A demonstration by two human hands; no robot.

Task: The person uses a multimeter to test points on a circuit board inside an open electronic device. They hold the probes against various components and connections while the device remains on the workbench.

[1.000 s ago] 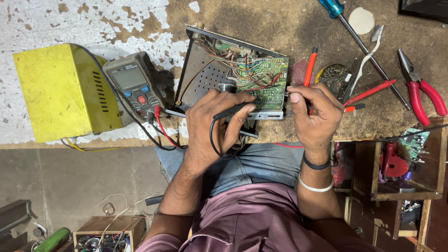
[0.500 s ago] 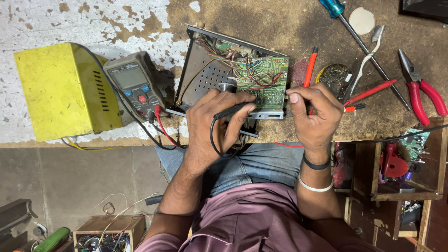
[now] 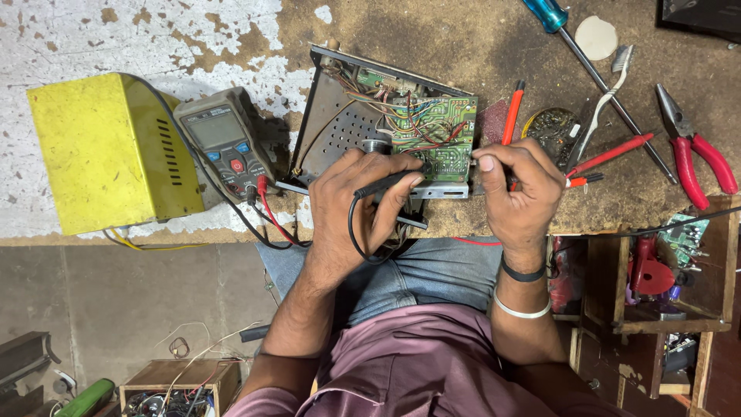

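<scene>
A green circuit board (image 3: 436, 139) sits inside an open metal chassis (image 3: 340, 123) on the worn worktop (image 3: 432, 46), and both hands work at its near edge. The left hand (image 3: 359, 205) is closed around a black test probe (image 3: 382, 185), pinched between thumb and fingers, with the tip pointing toward the board's lower left corner; the probe's black lead loops down below the hand. The right hand (image 3: 521, 193) is curled narrow at the board's lower right corner, thumb pressed to forefinger; a red probe seems to lie in that pinch, but the fingers hide it and I cannot tell for sure.

Left of the board stands a grey multimeter (image 3: 224, 143) with red and black leads plugged into its lower end, and further left a yellow metal box (image 3: 108, 150) with vent slots. Right of the board lies a red-handled tool (image 3: 512, 112), then a round tin (image 3: 549, 127), a white toothbrush (image 3: 602, 100), a blue-handled screwdriver (image 3: 587, 62) and red-handled pliers (image 3: 695, 154), the last well apart from the board. A white round disc (image 3: 596, 37) lies beyond the screwdriver, far from the board.
</scene>
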